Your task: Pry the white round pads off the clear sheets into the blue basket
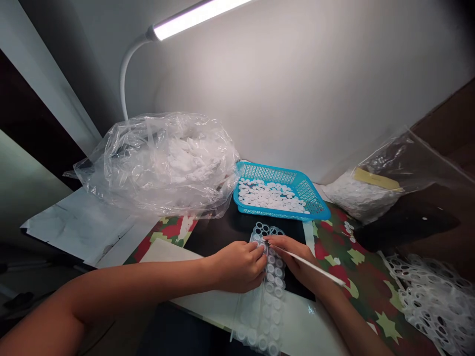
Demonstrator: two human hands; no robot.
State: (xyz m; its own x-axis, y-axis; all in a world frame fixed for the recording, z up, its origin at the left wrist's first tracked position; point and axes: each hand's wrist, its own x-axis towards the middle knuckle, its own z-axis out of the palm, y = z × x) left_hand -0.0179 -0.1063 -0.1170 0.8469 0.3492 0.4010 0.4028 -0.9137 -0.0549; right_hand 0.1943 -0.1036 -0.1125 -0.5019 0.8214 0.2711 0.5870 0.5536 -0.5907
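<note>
A translucent sheet (272, 306) with rows of round white pieces lies over the table's front edge. Toward its far end, some of its rings show dark holes. My left hand (240, 267) is closed at the sheet's upper part, thumb and fingers pinching its surface. In my right hand (297, 254) is a thin white stick-like tool (315, 268), gripped near its far end and slanting down to the right. Its tip meets the sheet beside my left fingertips, and the fingers partly hide it. Behind both hands, a blue basket (319, 210) holds many small white discs (270, 195).
A big clear plastic bag (159, 163) with white contents sits at the back left under a lamp (200, 17). On the right are another bag of white pieces (363, 195) and a heap of punched-out ring strips (438, 301). A patterned cloth (349, 262) covers the table.
</note>
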